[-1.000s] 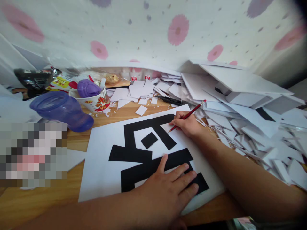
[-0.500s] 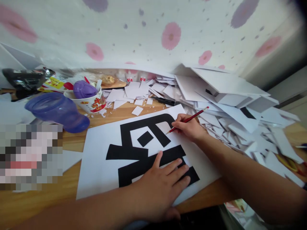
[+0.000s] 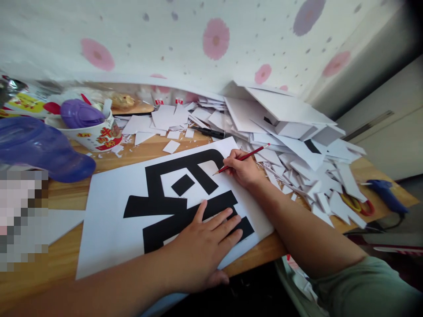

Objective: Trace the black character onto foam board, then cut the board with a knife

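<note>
A white board lies on the wooden table, with a large black cut-out character on it. My left hand is spread flat over the lower part of the character, pressing on it and the board. In my right hand is a red and black pencil, pinched between thumb and fingers. The pencil's tip is at the white gap inside the upper right curve of the character. Part of the lower black shape is hidden under my left hand and forearm.
Cut white scraps are heaped at the right, beside scissors and a blue glue gun. A black cutter lies behind the board. At the left stand a paper bucket and a blue translucent plastic container.
The view has swung to the right, so the glue gun and a green sleeve now show. My left hand stays flat, and the pencil's tip remains near the same gap.
</note>
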`<action>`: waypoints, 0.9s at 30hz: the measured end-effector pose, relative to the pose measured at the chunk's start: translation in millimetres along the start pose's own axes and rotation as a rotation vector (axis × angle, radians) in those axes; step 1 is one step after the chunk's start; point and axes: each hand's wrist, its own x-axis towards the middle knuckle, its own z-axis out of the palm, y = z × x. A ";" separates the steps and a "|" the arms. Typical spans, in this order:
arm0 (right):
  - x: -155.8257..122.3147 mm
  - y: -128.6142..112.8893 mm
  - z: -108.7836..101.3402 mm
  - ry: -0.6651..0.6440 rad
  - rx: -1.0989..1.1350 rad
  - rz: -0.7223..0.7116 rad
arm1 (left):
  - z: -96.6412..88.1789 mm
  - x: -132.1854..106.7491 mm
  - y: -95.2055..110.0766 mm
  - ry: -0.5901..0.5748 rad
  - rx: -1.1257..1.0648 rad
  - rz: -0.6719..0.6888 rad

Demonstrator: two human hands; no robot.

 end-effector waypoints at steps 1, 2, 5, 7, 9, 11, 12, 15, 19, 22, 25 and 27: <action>0.0 0.2 0.3 0.002 -0.002 0.000 | 0.9 -0.2 -0.4 0.004 0.001 0.003; -0.2 0.4 0.7 0.005 -0.006 -0.001 | 2.1 -0.5 -0.9 0.010 0.003 0.003; -1.9 0.0 2.3 0.000 -0.042 -0.013 | 5.4 -1.8 -2.1 0.044 0.011 0.010; -4.0 -1.6 3.3 0.007 -0.108 -0.027 | 6.7 -2.5 -2.3 0.071 0.018 0.016; -6.5 -3.9 3.8 0.026 -0.204 -0.040 | 7.0 -2.8 -2.2 0.079 0.024 0.020; -8.7 -6.2 4.1 0.048 -0.301 -0.057 | 6.4 -2.9 -2.0 0.076 0.028 0.020; -9.5 -7.3 4.3 0.054 -0.340 -0.061 | 6.0 -2.9 -1.9 0.077 0.028 0.020; -10.9 -10.4 6.1 0.067 -0.411 -0.045 | 4.6 -3.3 -1.7 0.083 0.021 0.017; -12.0 -15.6 9.9 0.048 -0.506 -0.011 | 3.3 -4.3 -1.8 0.095 0.006 0.021; -12.6 -17.2 10.8 0.018 -0.567 -0.003 | 3.3 -4.3 -2.1 0.095 0.007 0.027; -12.4 -15.3 8.8 0.013 -0.580 -0.026 | 4.6 -3.8 -2.4 0.092 0.017 0.022; -12.0 -14.1 7.1 0.007 -0.581 -0.012 | 5.6 -3.6 -2.6 0.088 0.019 0.017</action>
